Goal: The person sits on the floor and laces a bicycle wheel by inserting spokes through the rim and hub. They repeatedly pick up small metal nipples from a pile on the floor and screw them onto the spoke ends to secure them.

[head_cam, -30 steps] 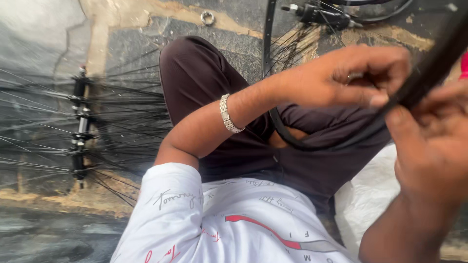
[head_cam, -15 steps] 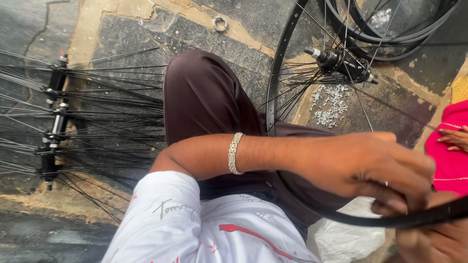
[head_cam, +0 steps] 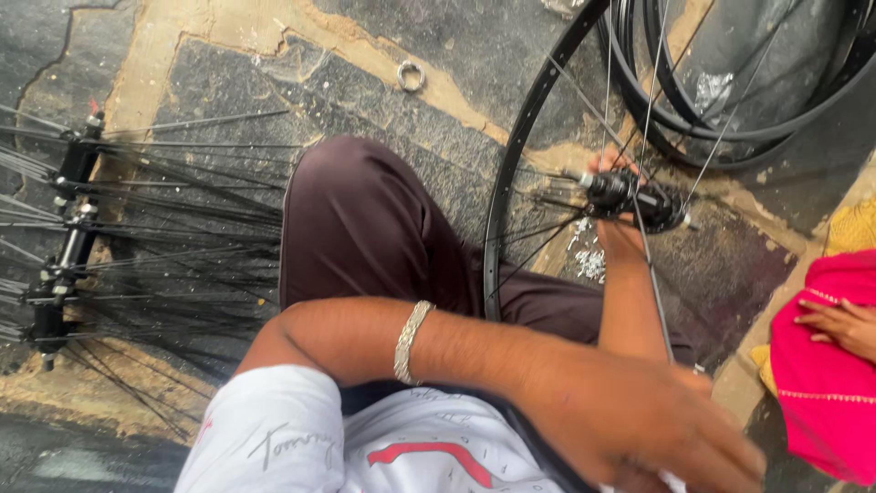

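Beyond the blurred left hand (head_cam: 639,424), the right hand (head_cam: 620,233) grips the wheel hub (head_cam: 630,194).

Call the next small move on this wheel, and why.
Likely guide one of the spokes from the hub out to the black rim and seat it. The right hand grips the hub, the spokes fan from it at uneven angles, and the left hand, blurred, sits near the rim's near edge.
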